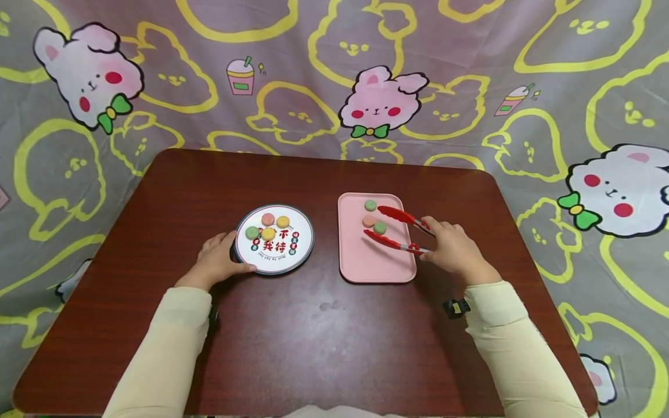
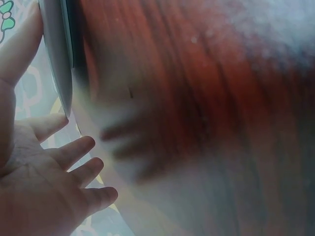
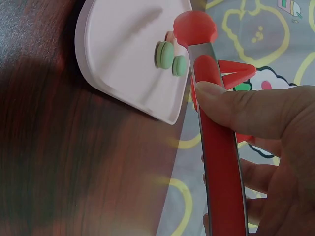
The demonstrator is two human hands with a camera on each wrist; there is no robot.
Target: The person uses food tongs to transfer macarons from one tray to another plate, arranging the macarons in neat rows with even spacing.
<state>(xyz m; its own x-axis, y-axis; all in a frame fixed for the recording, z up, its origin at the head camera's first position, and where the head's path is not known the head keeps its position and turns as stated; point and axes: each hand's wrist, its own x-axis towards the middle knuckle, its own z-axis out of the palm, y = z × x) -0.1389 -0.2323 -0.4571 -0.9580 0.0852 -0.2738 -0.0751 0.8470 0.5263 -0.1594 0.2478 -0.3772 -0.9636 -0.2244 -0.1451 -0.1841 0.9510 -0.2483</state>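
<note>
My left hand (image 1: 215, 261) rests against the left rim of a round white plate (image 1: 305, 232) printed with red and black characters. Thumb and index finger touch that rim in the left wrist view, and the other fingers are spread apart from it. On the plate lie several macarons: a pink one (image 1: 268, 219), a green one (image 1: 252, 233) and two yellow ones. My right hand (image 1: 453, 248) grips red-tipped tongs (image 3: 221, 167), spread apart over a pink tray (image 1: 366, 264). Two green macarons (image 1: 370, 205) and a pink macaron (image 1: 368, 222) are on the tray; one green macaron lies between the tong arms.
Plate and tray stand side by side on a dark brown wooden table (image 1: 324, 337), with a gap between them. A patterned cloth (image 1: 303, 58) with cartoon animals hangs behind the table and along both sides.
</note>
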